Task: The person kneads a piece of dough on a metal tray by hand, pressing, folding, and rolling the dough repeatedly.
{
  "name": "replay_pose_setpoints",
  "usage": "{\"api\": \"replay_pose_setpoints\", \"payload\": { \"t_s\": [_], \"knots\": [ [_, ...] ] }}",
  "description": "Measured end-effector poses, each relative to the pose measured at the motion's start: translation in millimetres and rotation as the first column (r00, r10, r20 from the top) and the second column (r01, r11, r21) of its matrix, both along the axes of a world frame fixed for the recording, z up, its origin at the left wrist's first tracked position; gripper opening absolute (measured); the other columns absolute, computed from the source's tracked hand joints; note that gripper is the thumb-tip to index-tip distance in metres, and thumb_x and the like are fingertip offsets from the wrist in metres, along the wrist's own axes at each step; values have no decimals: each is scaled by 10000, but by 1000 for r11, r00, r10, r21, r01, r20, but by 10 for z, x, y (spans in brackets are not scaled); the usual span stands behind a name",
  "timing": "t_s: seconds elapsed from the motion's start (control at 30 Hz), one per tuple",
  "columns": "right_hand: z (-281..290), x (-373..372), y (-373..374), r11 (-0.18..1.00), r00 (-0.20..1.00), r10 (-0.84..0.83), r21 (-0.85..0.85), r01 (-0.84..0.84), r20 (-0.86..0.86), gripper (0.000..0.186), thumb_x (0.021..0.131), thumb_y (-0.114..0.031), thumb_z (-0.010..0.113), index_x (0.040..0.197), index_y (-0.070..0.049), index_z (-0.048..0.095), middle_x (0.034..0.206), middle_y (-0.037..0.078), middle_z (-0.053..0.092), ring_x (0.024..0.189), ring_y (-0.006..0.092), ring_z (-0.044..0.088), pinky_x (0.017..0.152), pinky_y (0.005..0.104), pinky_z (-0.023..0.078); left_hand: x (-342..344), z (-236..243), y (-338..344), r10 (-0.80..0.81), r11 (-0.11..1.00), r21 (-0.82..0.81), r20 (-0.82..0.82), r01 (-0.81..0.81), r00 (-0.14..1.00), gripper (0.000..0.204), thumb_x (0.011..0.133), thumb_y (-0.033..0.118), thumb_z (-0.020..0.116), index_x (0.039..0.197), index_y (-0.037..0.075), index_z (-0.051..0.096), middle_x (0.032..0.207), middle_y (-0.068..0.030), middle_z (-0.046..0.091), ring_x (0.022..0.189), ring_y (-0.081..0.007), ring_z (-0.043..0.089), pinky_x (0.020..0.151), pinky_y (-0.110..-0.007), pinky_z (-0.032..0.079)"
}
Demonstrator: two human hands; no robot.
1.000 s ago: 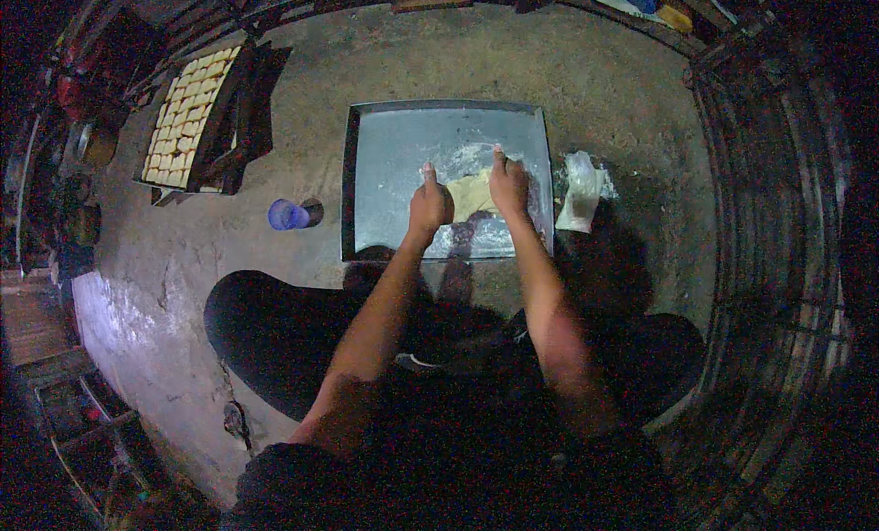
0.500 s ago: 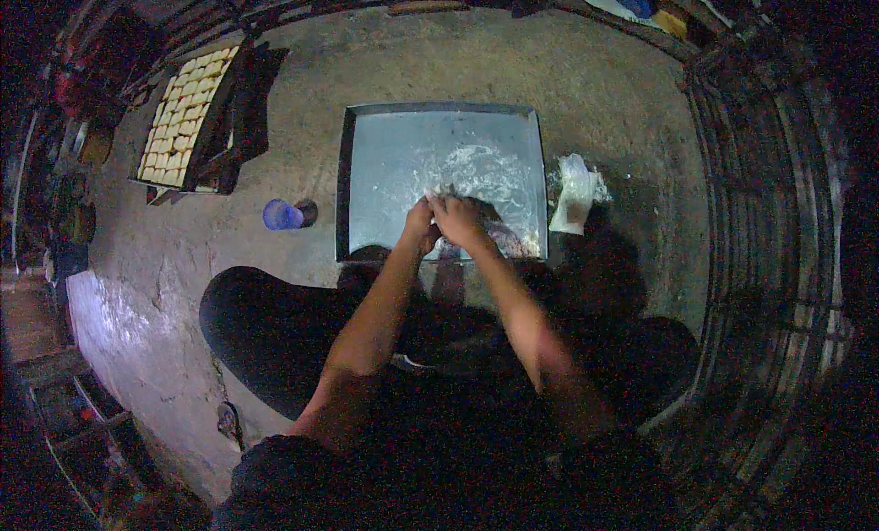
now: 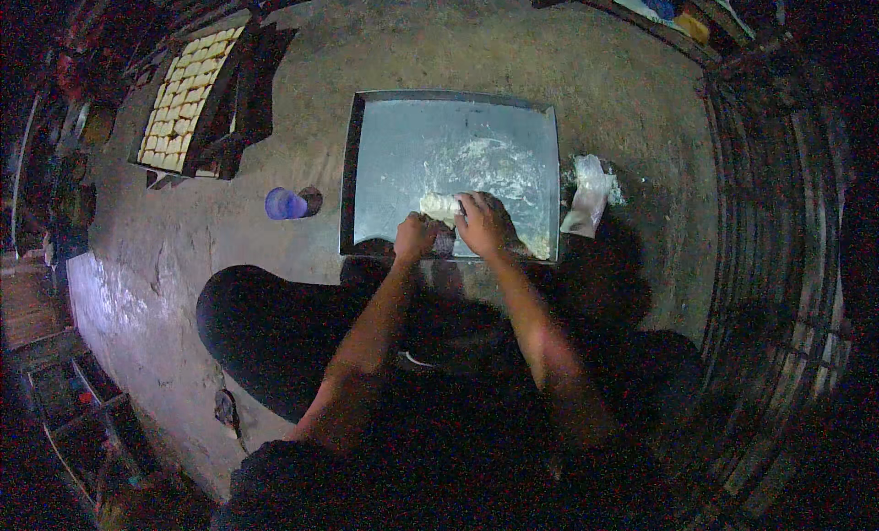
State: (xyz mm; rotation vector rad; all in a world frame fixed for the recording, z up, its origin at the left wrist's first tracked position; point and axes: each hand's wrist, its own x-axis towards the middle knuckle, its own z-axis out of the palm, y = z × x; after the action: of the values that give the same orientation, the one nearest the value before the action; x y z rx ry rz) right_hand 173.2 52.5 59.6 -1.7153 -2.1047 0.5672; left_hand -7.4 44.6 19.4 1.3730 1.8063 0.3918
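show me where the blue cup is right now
In the head view, the blue cup is on the floor, left of the metal tray, beyond the person's left knee.

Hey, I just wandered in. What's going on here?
A person's right hand is on the right end of a pale, dough-like roll. The left hand is close by its lower left, its grip hard to make out. The roll is over a shallow metal tray streaked with white powder. A white bag lies to the tray's right, a blue cup is to its left, and neat rows of pale pieces are farther left.
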Motion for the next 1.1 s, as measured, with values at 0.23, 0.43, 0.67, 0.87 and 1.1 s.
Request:
{"api": "replay_pose_setpoints", "payload": {
  "t_s": [0.23, 0.43, 0.67, 0.87, 1.1],
  "knots": [
    [-298, -363, -145, 982, 978, 166, 67, -175, 127, 610, 826, -59, 633, 1408, -150, 476, 1487, 160, 384, 1374, 383, 350, 1100, 460, 356, -169, -29, -154, -366, 927, -60, -367, 371, 855, 659, 832, 270, 686, 1407, 105, 408, 1494, -155, 344, 1359, -363, 370, 1015, -483, 449],
    [-373, -302, 34, 986, 986, 122, 97, -133, 114, 476, 839, -26, 554, 1288, -177, 603, 1291, 93, 570, 1175, 332, 535, 949, 417, 483, -108, -96, -195, -527, 850, -276, -414, 449, 742, 704, 901, 231, 585, 1489, 26, 258, 1595, -154, 157, 1453, -359, 220, 1106, -566, 314],
    [-242, 195, 404, 955, 933, -291, -16, 295, -213, 404, 807, -60, 654, 1203, -137, 663, 1124, 169, 676, 974, 378, 650, 852, 411, 520, -72, -293, -159, -523, 852, -259, -377, 454, 765, 748, 938, 389, 528, 1515, 52, 193, 1611, -161, 79, 1466, -382, 164, 1096, -567, 324],
    [-189, 843, 439, 968, 968, -249, 6, 250, -37, 400, 798, -57, 681, 1193, -119, 662, 1125, 164, 674, 995, 375, 646, 880, 413, 507, -125, -450, -251, -488, 872, -170, -365, 459, 793, 754, 929, 339, 555, 1508, 20, 191, 1600, -189, 92, 1457, -418, 155, 1093, -587, 320],
    [-96, 400, 279, 975, 984, 163, -143, -171, -67, 359, 797, -48, 634, 1148, -108, 677, 1214, 137, 644, 1045, 347, 636, 892, 408, 511, -51, -264, -200, -500, 866, -221, -357, 449, 789, 854, 867, 325, 645, 1505, -1, 180, 1594, -216, 78, 1455, -434, 144, 1097, -604, 304]
  ]
}}
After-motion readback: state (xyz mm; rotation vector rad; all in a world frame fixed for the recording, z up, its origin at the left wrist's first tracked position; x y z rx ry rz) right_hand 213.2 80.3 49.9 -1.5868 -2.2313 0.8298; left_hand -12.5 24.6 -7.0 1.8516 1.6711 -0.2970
